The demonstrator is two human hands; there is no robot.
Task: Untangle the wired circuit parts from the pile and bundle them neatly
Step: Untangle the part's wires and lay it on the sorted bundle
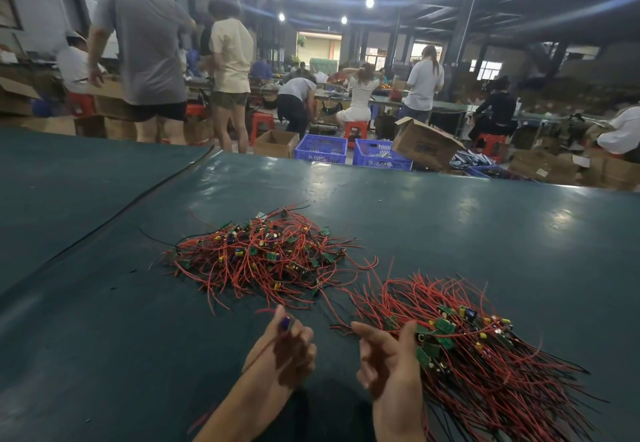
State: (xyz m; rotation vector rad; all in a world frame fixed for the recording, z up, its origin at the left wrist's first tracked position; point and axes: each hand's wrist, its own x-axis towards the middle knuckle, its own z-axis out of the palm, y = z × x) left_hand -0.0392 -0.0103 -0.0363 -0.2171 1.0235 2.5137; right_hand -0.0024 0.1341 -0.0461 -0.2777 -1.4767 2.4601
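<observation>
A tangled pile of red and black wired circuit parts [263, 254] lies on the dark green table [450, 226], just beyond my hands. To its right a gathered bundle of the same parts [485, 348], with small green boards and capacitors, fans out across the table. My right hand [391, 362] grips this bundle at the boards, thumb on top and fingers curled. My left hand [284, 344] pinches a single wired part [285, 323] with a purple capacitor at the fingertips; its red wire trails back over my palm and wrist.
A seam in the table cover [138, 199] runs diagonally at the left. Beyond the table's far edge are blue crates [322, 148], cardboard boxes [426, 143], red stools and several people standing or sitting at other benches.
</observation>
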